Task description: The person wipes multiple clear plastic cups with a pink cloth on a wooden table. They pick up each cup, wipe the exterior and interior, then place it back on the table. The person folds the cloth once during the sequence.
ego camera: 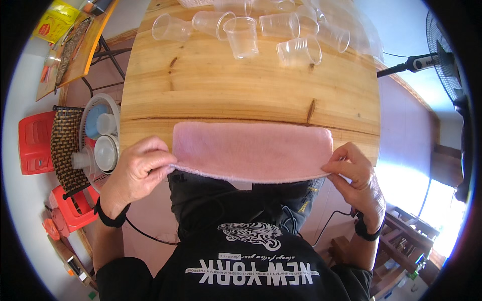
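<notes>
A pink plush cloth [252, 150] spans the front edge of the wooden table, its near edge sagging slightly over the person's lap. My left hand [141, 169] pinches the cloth's near left corner between thumb and fingers. At the opposite end, my right hand [352, 175] grips the near right corner the same way. The far edge of the cloth rests on the tabletop and looks straight, with rounded corners. Whether the cloth is folded in layers cannot be made out.
Several clear plastic cups [241, 37] stand or lie at the table's [226, 86] far side, beside a clear plastic bag [350, 22]. Left of the table is a basket [84, 124] with bowls, near red plastic stools [35, 143]. A fan [421, 63] stands at the right.
</notes>
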The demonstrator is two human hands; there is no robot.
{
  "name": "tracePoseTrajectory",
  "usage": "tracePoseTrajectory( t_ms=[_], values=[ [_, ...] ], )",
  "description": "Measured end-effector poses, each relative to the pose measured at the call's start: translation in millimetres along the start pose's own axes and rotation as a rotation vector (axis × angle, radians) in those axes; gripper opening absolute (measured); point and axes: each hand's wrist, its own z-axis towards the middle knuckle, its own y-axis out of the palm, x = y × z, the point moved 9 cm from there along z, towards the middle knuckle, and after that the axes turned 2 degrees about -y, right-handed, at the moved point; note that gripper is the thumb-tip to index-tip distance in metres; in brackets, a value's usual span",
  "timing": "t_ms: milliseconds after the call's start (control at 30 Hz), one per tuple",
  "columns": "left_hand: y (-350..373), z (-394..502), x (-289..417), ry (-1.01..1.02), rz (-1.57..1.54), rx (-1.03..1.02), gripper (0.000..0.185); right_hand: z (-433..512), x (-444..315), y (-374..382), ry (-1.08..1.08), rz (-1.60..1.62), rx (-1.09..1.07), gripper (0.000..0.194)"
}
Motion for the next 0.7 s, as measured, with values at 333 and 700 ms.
tracePoseTrajectory(
  t_ms=[333,700],
  values=[
    [24.6,-0.1,-2.1,0.004,0.059,-0.074,0.017,-7.7,13.6,28.1,-0.016,-0.075,-0.144,0.021],
    [19.4,43.4,2.7,0.007,0.282,0.111,0.030,26.1,20.7,6.8,0.103,-0.228,0.218,0.038]
  ],
)
